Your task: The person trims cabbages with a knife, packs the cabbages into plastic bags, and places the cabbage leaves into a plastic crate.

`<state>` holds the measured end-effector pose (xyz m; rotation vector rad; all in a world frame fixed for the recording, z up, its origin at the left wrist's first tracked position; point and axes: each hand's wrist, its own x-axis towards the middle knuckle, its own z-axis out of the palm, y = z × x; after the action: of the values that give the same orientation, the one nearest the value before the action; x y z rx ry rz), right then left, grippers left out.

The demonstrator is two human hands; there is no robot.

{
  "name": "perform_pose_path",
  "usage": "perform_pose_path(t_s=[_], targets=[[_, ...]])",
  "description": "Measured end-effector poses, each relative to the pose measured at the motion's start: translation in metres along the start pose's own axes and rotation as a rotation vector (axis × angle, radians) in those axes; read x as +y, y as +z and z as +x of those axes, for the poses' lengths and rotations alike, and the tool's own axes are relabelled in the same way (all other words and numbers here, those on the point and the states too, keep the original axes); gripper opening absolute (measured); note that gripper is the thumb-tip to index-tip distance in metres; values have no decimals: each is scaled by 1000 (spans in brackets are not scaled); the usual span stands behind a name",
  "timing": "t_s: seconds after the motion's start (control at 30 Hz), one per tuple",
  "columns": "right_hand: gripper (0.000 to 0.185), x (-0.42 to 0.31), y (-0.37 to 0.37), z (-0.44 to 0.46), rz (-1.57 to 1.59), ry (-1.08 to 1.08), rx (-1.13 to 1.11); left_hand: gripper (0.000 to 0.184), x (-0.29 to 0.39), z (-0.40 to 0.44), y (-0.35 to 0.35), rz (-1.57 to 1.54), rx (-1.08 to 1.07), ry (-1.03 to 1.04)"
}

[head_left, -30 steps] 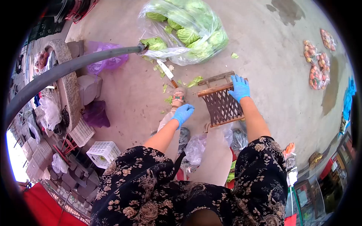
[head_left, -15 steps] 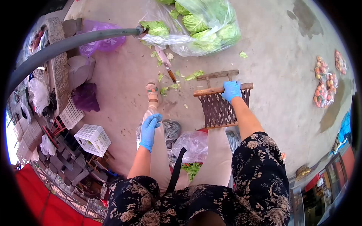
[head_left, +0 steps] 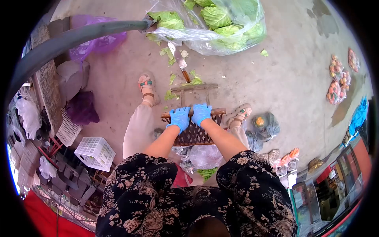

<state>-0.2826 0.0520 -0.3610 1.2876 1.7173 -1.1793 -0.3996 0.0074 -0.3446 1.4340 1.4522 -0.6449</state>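
The unoccupied stool (head_left: 193, 134) is gripped by the left hand (head_left: 180, 119) and right hand (head_left: 201, 113), both curled. Cabbages (head_left: 216, 17) are bagged; the knife (head_left: 178, 57) is unheld

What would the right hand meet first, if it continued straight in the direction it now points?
The right hand would probably meet the stool's far wooden bar, though that bar may lie lower; depth is unclear.
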Motion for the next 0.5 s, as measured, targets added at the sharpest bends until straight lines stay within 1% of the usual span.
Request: perform_pose_path(t_s=[0.07, 0.1, 0.2, 0.23, 0.3, 0.33, 0.37, 0.43, 0.5], targets=[[32, -12, 29, -3, 63, -8, -66, 42, -11, -1, 7, 31, -156, -100], [32, -13, 34, -4, 112, -44, -159, 41, -17, -4, 14, 66, -179, -92], [29, -17, 50, -6, 120, -83, -179, 38, -38, -7, 27, -69, -235, -23], [30, -17, 41, -6, 118, -92, -226, 38, -43, -6, 21, -137, -230, 43], [32, 7, 55, 19, 533, -236, -179, 39, -56, 7, 21, -527, -149, 54], [33, 15, 48, 27, 736, -312, -149, 40, -58, 15, 16, -722, -101, 58], [34, 24, 41, 36, 852, -267, -188, 41, -58, 23, 11, -831, -73, 101], [36, 23, -7, 31, 1086, -176, -269, 42, -54, 29, -13, -1044, -15, 185], [37, 21, -27, 25, 1276, -213, -288, 41, -50, 23, -40, -1312, -86, 150]])
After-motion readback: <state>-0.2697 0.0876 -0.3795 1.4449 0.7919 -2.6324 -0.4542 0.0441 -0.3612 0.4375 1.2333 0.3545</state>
